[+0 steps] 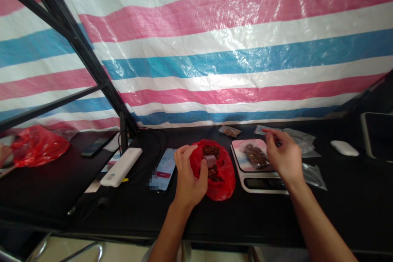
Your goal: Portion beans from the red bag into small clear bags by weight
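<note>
A red plastic bag (225,186) lies with its mouth spread, and dark brown dried pieces (211,150) show inside. My left hand (188,178) reaches over its left rim, the thumb against a small clear cup (210,160) above the pieces; the fingertips are partly hidden. Right of it is a pink-topped white kitchen scale (242,180). On its plate rests a small clear bag of brown pieces (256,156). My right hand (284,155) is over the scale's right side with curled fingers by that bag; whatever they pinch cannot be made out.
A lit phone (166,170) and a white power bank (121,168) lie left. Behind the scale is a small filled packet (229,131). Clear plastic bags (301,141) and a white rounded case (344,147) are right. At far left, another person's hand (4,153) is by a red bag (39,146).
</note>
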`<state>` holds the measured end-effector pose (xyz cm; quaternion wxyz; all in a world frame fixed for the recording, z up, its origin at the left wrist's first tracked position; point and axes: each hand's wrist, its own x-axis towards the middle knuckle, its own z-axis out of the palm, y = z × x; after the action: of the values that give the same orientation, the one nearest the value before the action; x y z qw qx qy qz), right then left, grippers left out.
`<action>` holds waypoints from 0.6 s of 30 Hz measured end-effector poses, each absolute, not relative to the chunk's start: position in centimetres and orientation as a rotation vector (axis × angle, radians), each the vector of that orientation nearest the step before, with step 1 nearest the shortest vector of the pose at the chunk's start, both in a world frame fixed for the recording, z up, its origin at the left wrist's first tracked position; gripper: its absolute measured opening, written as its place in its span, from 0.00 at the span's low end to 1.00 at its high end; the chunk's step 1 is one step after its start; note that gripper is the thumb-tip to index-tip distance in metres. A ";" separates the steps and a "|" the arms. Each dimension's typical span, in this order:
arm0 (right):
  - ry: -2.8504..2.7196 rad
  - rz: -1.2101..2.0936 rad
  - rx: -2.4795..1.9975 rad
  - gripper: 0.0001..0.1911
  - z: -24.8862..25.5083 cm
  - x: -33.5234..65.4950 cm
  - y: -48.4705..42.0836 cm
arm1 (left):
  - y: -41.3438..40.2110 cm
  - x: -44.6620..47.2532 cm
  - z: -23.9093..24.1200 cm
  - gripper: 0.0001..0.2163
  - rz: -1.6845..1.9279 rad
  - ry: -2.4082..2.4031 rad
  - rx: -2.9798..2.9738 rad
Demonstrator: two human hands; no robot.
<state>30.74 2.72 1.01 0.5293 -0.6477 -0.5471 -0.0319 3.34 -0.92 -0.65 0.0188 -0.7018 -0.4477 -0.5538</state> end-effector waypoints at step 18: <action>-1.815 -0.151 -1.601 0.18 3.0 25.0 -0.7 | 0.9 2.4 -2.1 0.17 -1.673 -2.091 -2.008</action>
<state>24.99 -0.69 2.97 0.3504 -0.6184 -0.7010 -0.0582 2.38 0.91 -2.11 -0.1026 -0.5967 -0.6213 -0.4973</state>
